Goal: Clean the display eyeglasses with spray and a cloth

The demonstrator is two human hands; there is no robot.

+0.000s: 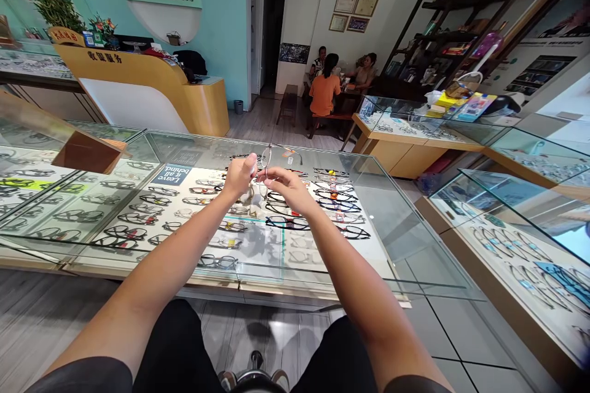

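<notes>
Glasses [267,158] are held above the table [295,290], over rows of other frames [356,233]. By the right hand [288,188], the rim is pinched, its fingers [278,174] nearly closed; the left hand [238,175] is curled close beside, and its hold cannot be told. Close handling seems in hand; next, a light, steady hold is called for.

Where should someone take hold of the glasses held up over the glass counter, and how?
Probably pinch the glasses by the slim temple, coming from the person's right: it juts out above the right hand, and fingers there would stay off the lenses.
</notes>
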